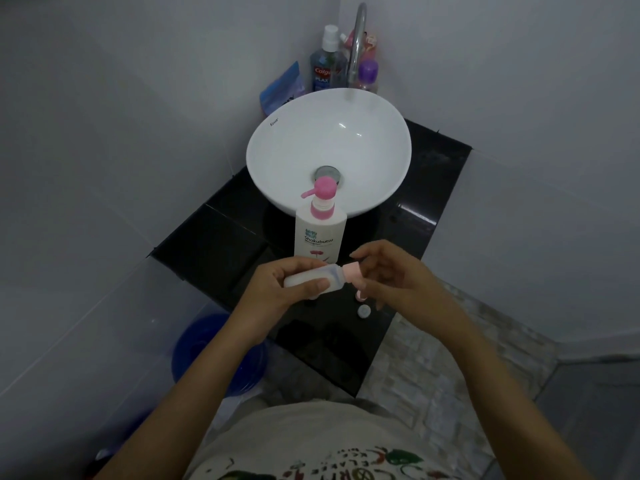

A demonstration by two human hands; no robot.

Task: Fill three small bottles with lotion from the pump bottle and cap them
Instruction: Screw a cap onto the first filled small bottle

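My left hand [289, 282] holds a small translucent bottle [313, 277] on its side above the black counter [214, 244]. The fingertips of my right hand [388, 275] pinch the pink cap [352, 272] at the bottle's neck. A white pump bottle [320, 233] with a pink pump head stands upright just behind my hands, in front of the basin. Under my hands, another small pink-topped item [361, 296] and a white cap [364, 311] lie on the counter; the rest there is hidden.
A white bowl basin [329, 147] sits on the counter with a chrome tap [358, 43] behind it. Mouthwash [323, 69], a purple-capped bottle [367, 76] and a blue pouch [282, 88] stand at the back. A blue bucket [214, 355] is on the floor at left.
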